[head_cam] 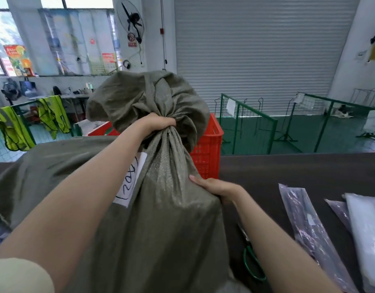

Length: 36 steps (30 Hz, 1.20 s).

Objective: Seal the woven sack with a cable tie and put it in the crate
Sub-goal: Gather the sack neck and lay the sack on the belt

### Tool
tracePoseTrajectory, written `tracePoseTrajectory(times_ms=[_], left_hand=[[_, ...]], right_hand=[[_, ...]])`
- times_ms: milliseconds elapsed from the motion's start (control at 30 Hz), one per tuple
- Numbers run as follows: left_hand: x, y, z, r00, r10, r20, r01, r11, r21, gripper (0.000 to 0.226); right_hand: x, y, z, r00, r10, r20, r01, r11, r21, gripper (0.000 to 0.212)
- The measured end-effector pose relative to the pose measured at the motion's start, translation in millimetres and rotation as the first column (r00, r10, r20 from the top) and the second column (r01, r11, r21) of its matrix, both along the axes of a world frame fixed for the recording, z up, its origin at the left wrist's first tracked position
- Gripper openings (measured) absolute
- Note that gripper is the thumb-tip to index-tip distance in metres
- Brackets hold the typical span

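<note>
A grey-green woven sack (pixel 161 218) stands upright in front of me on the dark table (pixel 288 170). Its top is bunched into a neck with loose fabric flaring above. My left hand (pixel 159 122) is closed around that neck. My right hand (pixel 214 187) presses on the sack's right shoulder, fingers gripping the fabric. A white label (pixel 130 180) with handwriting sits on the sack's left side. The red plastic crate (pixel 205 149) stands just behind the sack, beyond the table edge, mostly hidden. No cable tie shows at the neck.
Green-handled scissors (pixel 251 261) lie on the table right of the sack. Clear plastic packets (pixel 315 235) lie further right. More grey-green fabric (pixel 44 166) is heaped at the left. Green wire fencing (pixel 256 123) and hi-vis vests (pixel 51 115) stand behind.
</note>
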State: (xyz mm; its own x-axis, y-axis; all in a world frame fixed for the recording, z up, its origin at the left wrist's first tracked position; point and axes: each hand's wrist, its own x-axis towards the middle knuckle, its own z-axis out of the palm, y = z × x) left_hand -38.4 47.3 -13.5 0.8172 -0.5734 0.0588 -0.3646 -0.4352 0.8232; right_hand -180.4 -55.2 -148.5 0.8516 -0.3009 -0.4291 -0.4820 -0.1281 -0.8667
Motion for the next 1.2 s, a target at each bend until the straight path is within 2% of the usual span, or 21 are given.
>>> tracePoseTrajectory(times_ms=[100, 233, 400, 467, 533, 600, 733, 833, 900, 933, 967, 1000, 1033, 1067, 1100, 1167, 1200], left_hand=[[-2.2, -6.6, -12.5, 0.998, -0.060, -0.007, 0.061, 0.990, 0.130, 0.061], [-2.5, -15.2, -36.8, 0.990, -0.131, -0.049, 0.138, 0.967, 0.213, 0.066], [-14.5, -28.3, -65.3, 0.962, -0.268, -0.054, 0.273, 0.931, 0.242, 0.067], [-24.1, -33.8, -76.7, 0.940, -0.340, -0.043, 0.336, 0.891, 0.305, 0.064], [-31.6, -40.6, -92.0, 0.919, -0.390, -0.051, 0.378, 0.839, 0.391, 0.071], [-38.5, -43.6, -108.4, 0.921, -0.387, -0.051, 0.362, 0.797, 0.484, 0.072], [-49.2, -43.7, -146.8, 0.966, -0.259, 0.025, 0.196, 0.789, 0.583, 0.057], [-61.9, -33.3, -173.2, 0.974, -0.228, 0.012, 0.174, 0.777, 0.605, 0.050], [-63.8, -24.7, -190.9, 0.978, -0.196, -0.078, 0.206, 0.805, 0.556, 0.051], [-63.5, -20.2, -198.5, 0.976, -0.181, -0.125, 0.219, 0.830, 0.514, 0.055], [-63.0, -15.6, -203.4, 0.971, -0.171, -0.165, 0.229, 0.853, 0.468, 0.061], [-61.9, -11.9, -207.1, 0.964, -0.167, -0.205, 0.241, 0.874, 0.422, 0.065], [-60.8, -9.9, -208.2, 0.955, -0.170, -0.243, 0.255, 0.889, 0.381, 0.066], [-59.6, -8.0, -209.2, 0.946, -0.177, -0.272, 0.269, 0.896, 0.352, 0.062], [-59.6, -6.6, -207.7, 0.938, -0.189, -0.289, 0.286, 0.895, 0.342, 0.059], [-58.4, -4.7, -206.1, 0.919, -0.226, -0.323, 0.338, 0.873, 0.352, 0.054], [-58.9, -4.3, -205.0, 0.899, -0.254, -0.357, 0.385, 0.848, 0.365, 0.047]], right_hand=[[-6.8, 15.8, -19.5, 1.000, 0.015, -0.011, -0.014, 0.998, 0.057, 0.068], [-16.1, 25.2, -39.7, 0.999, 0.039, -0.034, -0.033, 0.985, 0.169, 0.063], [-29.7, 30.6, -61.1, 0.970, 0.205, -0.131, -0.155, 0.936, 0.315, 0.062], [-32.5, 38.4, -74.9, 0.956, 0.241, -0.164, -0.170, 0.918, 0.358, 0.065], [-33.6, 48.9, -95.0, 0.955, 0.210, -0.212, -0.133, 0.936, 0.326, 0.065], [-34.9, 65.1, -109.7, 0.952, 0.173, -0.252, -0.117, 0.968, 0.224, 0.060], [-31.5, 97.8, -135.6, 0.940, 0.140, -0.311, -0.132, 0.990, 0.049, 0.068], [-36.0, 106.1, -152.6, 0.955, 0.127, -0.267, -0.111, 0.991, 0.072, 0.062], [-42.4, 93.6, -165.3, 0.974, -0.025, -0.224, 0.066, 0.982, 0.177, 0.047], [-47.3, 83.3, -172.3, 0.965, -0.178, -0.193, 0.233, 0.919, 0.316, 0.029], [-51.0, 70.9, -177.7, 0.921, -0.345, -0.180, 0.388, 0.774, 0.500, 0.013], [-54.1, 58.8, -181.7, 0.830, -0.524, -0.192, 0.498, 0.540, 0.679, 0.017], [-57.0, 45.4, -185.0, 0.710, -0.666, -0.227, 0.510, 0.264, 0.819, 0.025], [-59.0, 33.2, -186.9, 0.617, -0.742, -0.263, 0.452, 0.060, 0.890, 0.036], [-60.4, 23.1, -187.1, 0.599, -0.759, -0.255, 0.368, -0.022, 0.930, 0.052], [-53.6, 15.0, -178.1, 0.655, -0.740, -0.152, 0.204, -0.020, 0.979, 0.074], [-48.3, 14.4, -170.7, 0.674, -0.733, -0.092, 0.148, 0.012, 0.989, 0.076]])
